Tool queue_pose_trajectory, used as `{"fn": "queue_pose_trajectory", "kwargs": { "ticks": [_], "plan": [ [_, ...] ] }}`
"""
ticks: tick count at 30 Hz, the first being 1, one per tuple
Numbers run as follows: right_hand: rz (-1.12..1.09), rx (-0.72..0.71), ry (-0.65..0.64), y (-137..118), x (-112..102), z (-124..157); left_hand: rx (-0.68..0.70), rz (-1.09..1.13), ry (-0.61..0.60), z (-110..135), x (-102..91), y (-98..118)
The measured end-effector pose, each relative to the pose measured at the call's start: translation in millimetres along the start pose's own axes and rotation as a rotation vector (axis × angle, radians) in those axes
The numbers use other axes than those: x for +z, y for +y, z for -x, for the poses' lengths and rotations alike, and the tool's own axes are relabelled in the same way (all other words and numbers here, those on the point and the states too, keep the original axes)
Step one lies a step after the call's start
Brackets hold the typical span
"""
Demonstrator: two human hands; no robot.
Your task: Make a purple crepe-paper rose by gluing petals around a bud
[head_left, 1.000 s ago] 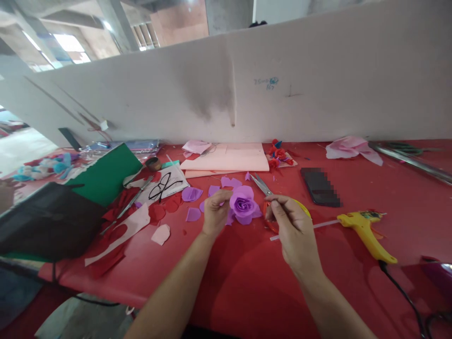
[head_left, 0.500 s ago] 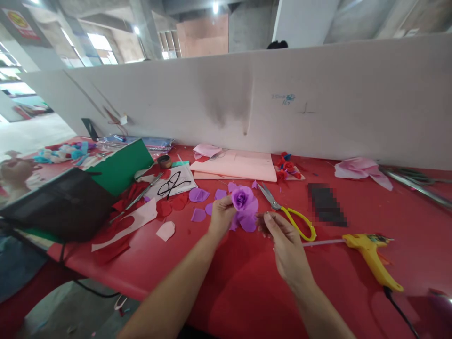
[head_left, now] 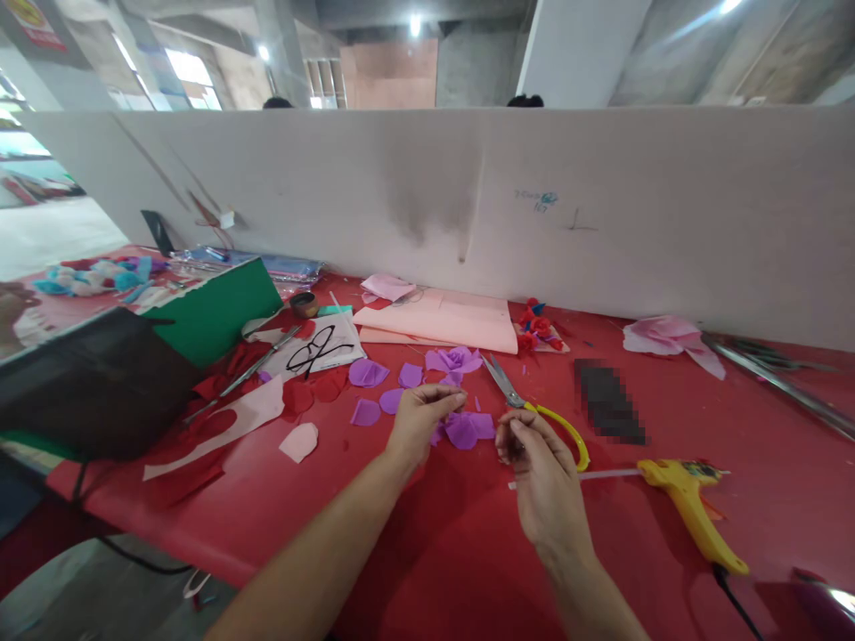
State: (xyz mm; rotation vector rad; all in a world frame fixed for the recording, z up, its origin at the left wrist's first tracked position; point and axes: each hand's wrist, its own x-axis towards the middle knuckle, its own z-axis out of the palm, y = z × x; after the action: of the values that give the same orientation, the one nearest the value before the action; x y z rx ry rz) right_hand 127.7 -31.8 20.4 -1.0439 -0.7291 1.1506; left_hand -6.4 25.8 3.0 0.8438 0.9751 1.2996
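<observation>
My left hand (head_left: 420,423) is closed in a pinch in the middle of the table. Whatever its fingertips hold is hidden or too small to name. Just beyond it shows a purple paper rose (head_left: 458,359); I cannot tell whether it lies on the table or is joined to that pinch. Purple petals (head_left: 464,431) lie below the left fingertips. To their right, my right hand (head_left: 541,458) has its fingers curled and thumb against them, with nothing I can make out inside. Yellow-handled scissors (head_left: 508,383) lie behind the right hand, blades pointing away and left.
Loose purple petals (head_left: 366,372) lie left of the hands, near black-framed glasses (head_left: 319,350). A yellow glue gun (head_left: 691,512) with its cable sits at right, near a blurred dark rectangle (head_left: 609,401). Pink paper (head_left: 441,320) and red flowers (head_left: 538,329) lie at the back by the white partition (head_left: 321,196).
The purple rose no longer faces me at my left fingertips; a rose shape now shows farther back and flatter. My left hand has lowered slightly. The view has shifted a little.
</observation>
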Motion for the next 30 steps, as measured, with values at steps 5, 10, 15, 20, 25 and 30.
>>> {"fn": "queue_pose_trajectory", "kwargs": {
  "ticks": [5,10,15,20,25,30],
  "plan": [
    [0.031,0.015,0.056,5,2,-2,-0.096,0.059,0.037,-2,-0.9,4],
    [0.128,0.010,0.060,7,2,-3,-0.146,0.071,0.118,-4,-0.1,9],
    [0.110,0.053,0.049,6,5,-1,-0.109,0.043,0.129,-4,-1.3,9],
    [0.158,0.056,-0.008,13,3,-1,-0.097,0.049,0.118,-3,-1.0,9],
    [0.252,0.053,-0.088,19,0,1,-0.048,0.025,0.097,0,0.6,12],
    [0.339,0.036,-0.126,14,4,4,0.013,0.022,0.074,1,1.8,13]
  ]
}}
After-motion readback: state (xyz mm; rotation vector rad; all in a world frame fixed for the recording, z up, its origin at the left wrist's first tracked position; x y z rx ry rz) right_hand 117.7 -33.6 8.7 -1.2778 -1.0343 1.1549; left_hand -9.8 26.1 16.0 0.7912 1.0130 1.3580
